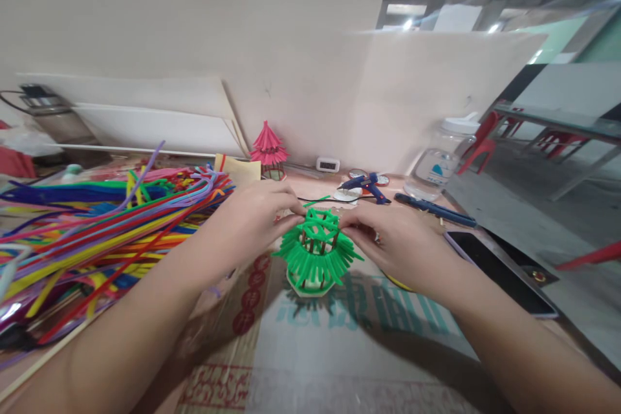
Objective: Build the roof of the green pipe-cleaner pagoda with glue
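Note:
A small green pavilion model (320,259), built of pipe cleaners with brown posts on a pale octagonal base, stands upright in front of me. Its lower roof is a skirt of green strips, and an open green frame tops it. My left hand (264,210) is closed at the left of that frame, thumb and index finger pinched at its edge. From the other side my right hand (388,236) pinches the frame's right edge, its fingers curled. The fingertips partly hide where they touch the model.
Many coloured pipe cleaners (121,226) are heaped at left. Behind the model stand a pink pavilion (268,149), a small digital clock (328,164) and a blue glue gun (361,186). At right are a clear bottle (436,162), a dark blue tool (434,208) and a phone (499,272).

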The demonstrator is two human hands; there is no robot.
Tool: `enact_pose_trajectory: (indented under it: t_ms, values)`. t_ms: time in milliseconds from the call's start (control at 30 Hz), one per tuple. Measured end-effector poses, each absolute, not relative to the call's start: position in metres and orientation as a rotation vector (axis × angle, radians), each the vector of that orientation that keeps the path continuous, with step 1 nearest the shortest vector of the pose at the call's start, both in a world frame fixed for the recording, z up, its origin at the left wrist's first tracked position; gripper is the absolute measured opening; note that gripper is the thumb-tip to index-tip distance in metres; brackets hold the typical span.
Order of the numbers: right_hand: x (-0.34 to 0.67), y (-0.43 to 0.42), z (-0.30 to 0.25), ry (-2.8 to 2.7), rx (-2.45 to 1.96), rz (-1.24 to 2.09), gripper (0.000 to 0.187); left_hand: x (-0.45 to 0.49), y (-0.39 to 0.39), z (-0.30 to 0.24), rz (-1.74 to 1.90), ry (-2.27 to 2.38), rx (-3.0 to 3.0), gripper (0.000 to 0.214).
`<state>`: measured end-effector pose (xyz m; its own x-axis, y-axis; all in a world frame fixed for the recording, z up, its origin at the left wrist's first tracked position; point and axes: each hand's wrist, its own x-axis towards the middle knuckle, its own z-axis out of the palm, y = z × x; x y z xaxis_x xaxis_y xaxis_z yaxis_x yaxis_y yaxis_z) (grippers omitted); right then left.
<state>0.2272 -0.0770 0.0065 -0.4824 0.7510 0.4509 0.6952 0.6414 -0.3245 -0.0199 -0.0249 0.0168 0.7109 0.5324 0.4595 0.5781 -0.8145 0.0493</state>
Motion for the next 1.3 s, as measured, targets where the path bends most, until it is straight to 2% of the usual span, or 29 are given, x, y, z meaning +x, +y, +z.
enact_pose_trajectory:
  t_ms: [200,467,1300]
  values:
    - [0.226,-0.076,0.006,-2.305,-1.142,0.141,0.014,-0.019,-0.027,0.023,-0.751,-1.0,-2.945,0.02]
    - [0.226,-0.077,0.005,-2.327,-1.143,0.165,0.014,-0.02,-0.015,0.02,-0.85,-1.572,-3.194,0.027]
    - [0.226,-0.076,0.004,-2.327,-1.121,0.155,0.015,-0.025,0.009,0.005,-0.742,-1.672,-3.612,0.036]
